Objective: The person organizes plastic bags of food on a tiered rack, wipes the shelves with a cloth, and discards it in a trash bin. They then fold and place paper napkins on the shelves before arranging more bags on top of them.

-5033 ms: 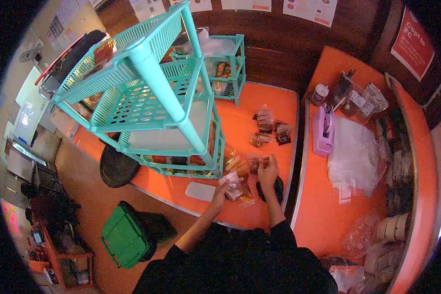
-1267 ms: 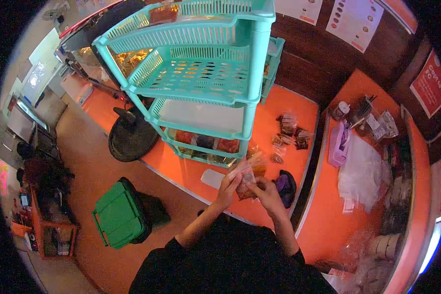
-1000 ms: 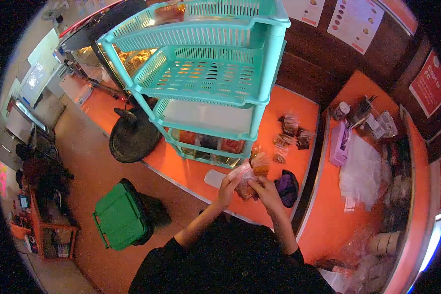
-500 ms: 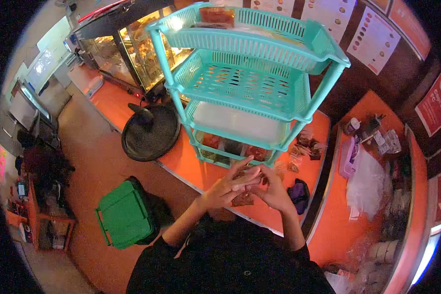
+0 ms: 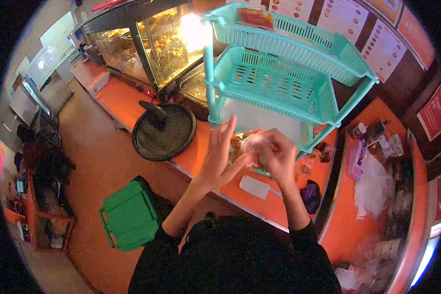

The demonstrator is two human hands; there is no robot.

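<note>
My left hand [image 5: 217, 159] is raised in front of the turquoise tiered rack [image 5: 279, 85], its fingers spread, with the thumb pointing toward the other hand. Beside it, my right hand [image 5: 279, 154] has its fingers bent together at a small clear plastic bag [image 5: 248, 148] with brownish contents. The bag hangs between both hands, before the rack's lowest tier, and its outline is blurred. Below the hands a white flat piece [image 5: 255, 187] lies on the orange counter [image 5: 220, 188].
A round black lid or pan [image 5: 164, 131] rests left of the rack, near a lit glass display case [image 5: 169, 44]. A green bin [image 5: 130, 215] stands on the floor. On the right are a purple pouch [image 5: 310, 196], clear plastic bags [image 5: 372, 188] and a pink basket [image 5: 356, 161].
The hands have moved apart from their clasped position and up slightly, with the bag now visible between them. The view has shifted, and the white flat piece has come into sight.
</note>
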